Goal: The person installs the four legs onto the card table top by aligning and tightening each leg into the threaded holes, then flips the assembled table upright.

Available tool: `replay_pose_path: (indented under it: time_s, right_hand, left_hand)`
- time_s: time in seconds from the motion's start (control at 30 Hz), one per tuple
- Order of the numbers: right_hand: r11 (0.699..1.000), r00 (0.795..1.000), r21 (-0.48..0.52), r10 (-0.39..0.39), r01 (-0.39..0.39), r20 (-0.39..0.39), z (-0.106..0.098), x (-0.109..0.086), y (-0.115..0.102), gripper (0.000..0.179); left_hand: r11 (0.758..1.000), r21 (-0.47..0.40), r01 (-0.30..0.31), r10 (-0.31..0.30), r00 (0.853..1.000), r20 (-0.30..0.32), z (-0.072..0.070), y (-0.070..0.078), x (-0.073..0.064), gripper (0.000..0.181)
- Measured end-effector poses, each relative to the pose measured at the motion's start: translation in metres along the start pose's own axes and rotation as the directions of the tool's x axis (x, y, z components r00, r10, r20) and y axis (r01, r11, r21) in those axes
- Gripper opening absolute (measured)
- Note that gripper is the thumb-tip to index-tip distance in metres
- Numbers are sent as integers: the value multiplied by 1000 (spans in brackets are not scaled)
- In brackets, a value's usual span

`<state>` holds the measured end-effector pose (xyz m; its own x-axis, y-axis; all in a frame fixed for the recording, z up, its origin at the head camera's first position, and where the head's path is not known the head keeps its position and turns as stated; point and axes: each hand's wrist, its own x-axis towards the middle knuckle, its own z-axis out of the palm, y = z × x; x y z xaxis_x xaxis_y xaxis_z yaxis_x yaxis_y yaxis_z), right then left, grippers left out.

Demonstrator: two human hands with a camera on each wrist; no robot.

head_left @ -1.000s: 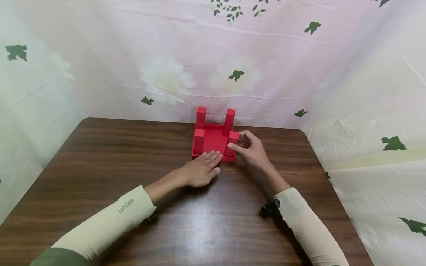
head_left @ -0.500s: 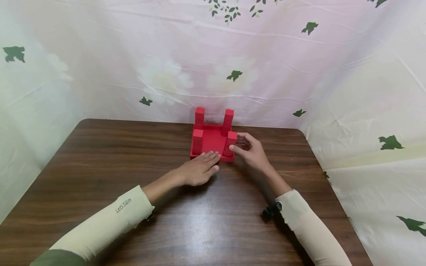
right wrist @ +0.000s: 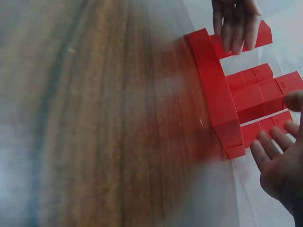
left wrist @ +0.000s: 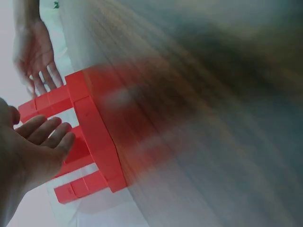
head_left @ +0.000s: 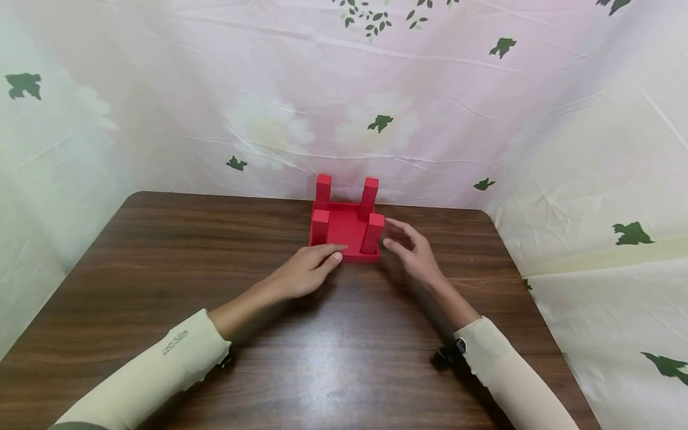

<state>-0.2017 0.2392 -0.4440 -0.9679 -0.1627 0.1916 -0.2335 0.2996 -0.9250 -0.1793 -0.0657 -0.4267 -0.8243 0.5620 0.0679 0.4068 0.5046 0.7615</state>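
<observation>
Close to the back edge of the table stands a red square base (head_left: 361, 258) with a raised rim and an upright block-like post at each corner, like an upturned small table. My left hand (head_left: 301, 272) is at its front left, fingers loosely extended over the front rim; whether they touch it I cannot tell. To the right of the front right post (head_left: 373, 233), my right hand (head_left: 416, 254) is held apart from it with relaxed, slightly bent fingers and nothing in them. The right wrist view shows faint markings on one post (right wrist: 277, 90).
Dark wood-grain table (head_left: 242, 388) surrounds the red piece. A patterned cloth (head_left: 430, 77) hangs right behind the table's back edge, and more cloth hangs at the left and right sides.
My right hand has let go of the front right post and drawn away to the right. My left hand has lifted from lying flat on the front rim and shifted left.
</observation>
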Motion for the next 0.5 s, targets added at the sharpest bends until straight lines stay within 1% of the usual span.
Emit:
replay_pose_path:
  time_s: [0.07,0.13,0.23,0.3,0.4,0.43,0.47,0.5]
  right_hand:
    - [999,999,0,38,-38,-19,-1,-3,-1,51]
    - [996,996,25,83,-82,-32,-1,-6,-3,51]
    - [984,986,81,161,-157,-43,-1,-9,-5,51]
    - [970,978,140,205,-197,-42,1,-9,-6,52]
    - [945,965,215,259,-247,-30,3,-9,-2,58]
    - [933,965,261,263,-249,-21,4,-8,2,60]
    - [919,966,310,260,-242,-15,3,-6,14,62]
    - [906,965,347,262,-242,-11,3,-3,28,63]
  left_hand:
    - [999,-37,19,-22,998,-66,-4,0,-6,48]
    - [995,-84,47,-57,990,-125,-7,0,-12,45]
    - [979,-181,92,-129,970,-206,-12,-2,-20,42]
    - [957,-266,117,-186,950,-252,-15,-3,-24,41]
    - [913,-387,128,-261,914,-311,-18,-6,-27,43]
    - [894,-429,128,-285,901,-326,-20,-7,-28,45]
    - [875,-467,125,-309,888,-340,-21,-8,-27,45]
    - [856,-503,120,-327,879,-347,-22,-10,-27,47]
